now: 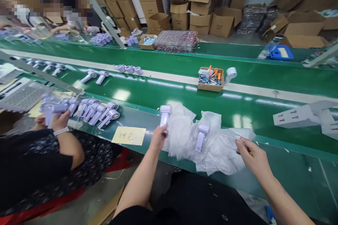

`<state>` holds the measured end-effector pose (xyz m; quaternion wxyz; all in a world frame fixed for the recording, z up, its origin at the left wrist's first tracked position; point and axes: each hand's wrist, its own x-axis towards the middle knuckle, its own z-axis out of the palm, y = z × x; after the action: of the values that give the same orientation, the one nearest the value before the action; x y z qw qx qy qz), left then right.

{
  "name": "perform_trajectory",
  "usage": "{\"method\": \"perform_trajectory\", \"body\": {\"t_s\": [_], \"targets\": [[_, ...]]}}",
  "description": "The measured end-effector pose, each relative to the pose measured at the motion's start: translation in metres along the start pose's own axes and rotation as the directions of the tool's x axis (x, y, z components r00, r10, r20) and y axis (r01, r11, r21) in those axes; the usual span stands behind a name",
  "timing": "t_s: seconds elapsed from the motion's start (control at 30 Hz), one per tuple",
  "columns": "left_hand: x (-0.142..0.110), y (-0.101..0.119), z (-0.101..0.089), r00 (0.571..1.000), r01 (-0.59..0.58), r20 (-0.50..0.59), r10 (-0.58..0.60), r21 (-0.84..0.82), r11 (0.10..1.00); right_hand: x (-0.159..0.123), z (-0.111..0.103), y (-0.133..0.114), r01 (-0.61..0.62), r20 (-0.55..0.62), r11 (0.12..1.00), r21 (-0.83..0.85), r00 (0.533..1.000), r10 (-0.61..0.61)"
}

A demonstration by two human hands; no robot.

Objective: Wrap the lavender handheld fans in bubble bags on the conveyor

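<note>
My left hand (pixel 157 137) is closed around the handle of a small lavender hair-dryer-shaped device (pixel 166 109), its barrel head upright. In my right hand (pixel 252 156), thumb and fingers pinch the edge of a clear bubble-wrap bag (pixel 237 135). Several more bubble-wrap bags (pixel 179 140) lie in a loose pile between my hands on the green bench. A second lavender device (pixel 202 137) rests on top of that pile, head pointing away from me.
Left of my arm are a handwritten yellow card (pixel 129 135) and a cluster of lavender devices (pixel 99 110). A co-worker's hand (pixel 60 120) holds another one there. Beyond runs a green conveyor (pixel 158 91) with a small parts box (pixel 210 86); a white bracket (pixel 298 115) stands at right.
</note>
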<state>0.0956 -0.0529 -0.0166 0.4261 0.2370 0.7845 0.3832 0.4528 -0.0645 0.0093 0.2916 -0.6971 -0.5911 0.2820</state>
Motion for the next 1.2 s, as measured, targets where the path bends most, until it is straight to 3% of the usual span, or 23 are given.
{"method": "perform_trajectory", "body": {"t_s": [0.03, 0.07, 0.1, 0.13, 0.17, 0.2, 0.23, 0.27, 0.37, 0.43, 0.53, 0.63, 0.73, 0.8, 0.87, 0.9, 0.93, 0.97, 1.0, 1.03, 1.1, 1.13, 1.2], "targets": [[-0.026, 0.0, 0.015, 0.993, -0.02, 0.113, 0.027, -0.062, 0.998, 0.0, -0.003, -0.003, -0.022, -0.022, 1.0, -0.018, 1.0, 0.021], [-0.052, 0.0, 0.03, 0.939, -0.008, 0.332, 0.085, -0.227, 0.974, 0.001, -0.007, -0.005, -0.03, -0.036, 0.999, -0.032, 0.999, 0.029], [-0.078, 0.001, 0.044, 0.837, 0.047, 0.529, 0.141, -0.326, 0.944, 0.001, -0.011, -0.008, -0.031, -0.041, 0.999, -0.03, 0.999, 0.03], [-0.101, 0.001, 0.057, 0.734, 0.081, 0.654, 0.183, -0.352, 0.932, 0.001, -0.015, -0.011, -0.031, -0.031, 1.0, -0.003, 0.999, 0.03], [-0.121, 0.003, 0.068, 0.652, 0.078, 0.724, 0.224, -0.358, 0.93, 0.001, -0.02, -0.012, -0.042, -0.003, 0.997, 0.059, 0.999, 0.042], [-0.136, 0.004, 0.078, 0.598, 0.042, 0.763, 0.246, -0.337, 0.941, 0.001, -0.024, -0.012, -0.079, 0.035, 0.985, 0.157, 0.997, 0.074], [-0.147, 0.006, 0.087, 0.582, -0.026, 0.77, 0.262, -0.304, 0.952, 0.001, -0.027, -0.011, -0.142, 0.083, 0.948, 0.284, 0.989, 0.123], [-0.155, 0.007, 0.095, 0.593, -0.112, 0.757, 0.275, -0.26, 0.959, 0.0, -0.03, -0.008, -0.222, 0.138, 0.88, 0.42, 0.974, 0.18], [-0.165, 0.006, 0.116, 0.671, -0.385, 0.669, 0.319, -0.053, 0.921, -0.005, -0.034, 0.005, -0.385, 0.271, 0.616, 0.687, 0.923, 0.275], [-0.169, 0.004, 0.129, 0.685, -0.582, 0.619, 0.384, 0.148, 0.8, -0.01, -0.034, 0.016, -0.348, 0.228, 0.609, 0.713, 0.936, 0.268], [-0.181, 0.005, 0.151, 0.609, -0.791, 0.614, 0.503, 0.421, 0.444, -0.016, -0.033, 0.03, -0.25, 0.078, 0.688, 0.682, 0.959, 0.272], [-0.198, 0.012, 0.176, 0.518, -0.834, 0.654, 0.551, 0.528, 0.156, -0.018, -0.03, 0.04, -0.239, 0.049, 0.6, 0.763, 0.948, 0.314], [-0.216, 0.017, 0.201, 0.448, -0.849, 0.697, 0.559, 0.528, 0.022, -0.016, -0.029, 0.044, -0.25, 0.09, 0.468, 0.848, 0.937, 0.337], [-0.225, 0.022, 0.212, 0.395, -0.875, 0.733, 0.554, 0.484, -0.016, -0.014, -0.035, 0.046, -0.249, 0.118, 0.407, 0.879, 0.94, 0.319], [-0.227, 0.029, 0.218, 0.315, -0.934, 0.789, 0.527, 0.357, 0.024, -0.013, -0.046, 0.051, -0.262, 0.167, 0.379, 0.887, 0.949, 0.267], [-0.226, 0.035, 0.219, 0.266, -0.963, 0.822, 0.503, 0.251, 0.098, -0.013, -0.054, 0.055, -0.281, 0.2, 0.375, 0.884, 0.95, 0.24], [-0.222, 0.041, 0.22, 0.235, -0.965, 0.835, 0.498, 0.141, 0.219, -0.015, -0.061, 0.06, -0.306, 0.239, 0.375, 0.875, 0.947, 0.215], [-0.216, 0.047, 0.222, 0.244, -0.929, 0.822, 0.514, 0.046, 0.366, -0.016, -0.069, 0.065, -0.33, 0.275, 0.378, 0.865, 0.942, 0.194], [-0.21, 0.052, 0.226, 0.291, -0.859, 0.792, 0.537, -0.031, 0.51, -0.019, -0.075, 0.069, -0.354, 0.311, 0.379, 0.855, 0.935, 0.171], [-0.202, 0.055, 0.23, 0.366, -0.768, 0.751, 0.549, -0.089, 0.634, -0.023, -0.081, 0.073, -0.376, 0.347, 0.374, 0.848, 0.926, 0.146], [-0.187, 0.053, 0.243, 0.509, -0.575, 0.693, 0.51, -0.167, 0.801, -0.031, -0.088, 0.077, -0.416, 0.405, 0.338, 0.844, 0.908, 0.105], [-0.18, 0.048, 0.25, 0.535, -0.496, 0.7, 0.473, -0.193, 0.847, -0.036, -0.09, 0.078, -0.43, 0.422, 0.31, 0.848, 0.902, 0.097], [-0.171, 0.031, 0.262, 0.547, -0.399, 0.73, 0.41, -0.203, 0.894, -0.045, -0.092, 0.077, -0.451, 0.435, 0.256, 0.855, 0.892, 0.119]]}}
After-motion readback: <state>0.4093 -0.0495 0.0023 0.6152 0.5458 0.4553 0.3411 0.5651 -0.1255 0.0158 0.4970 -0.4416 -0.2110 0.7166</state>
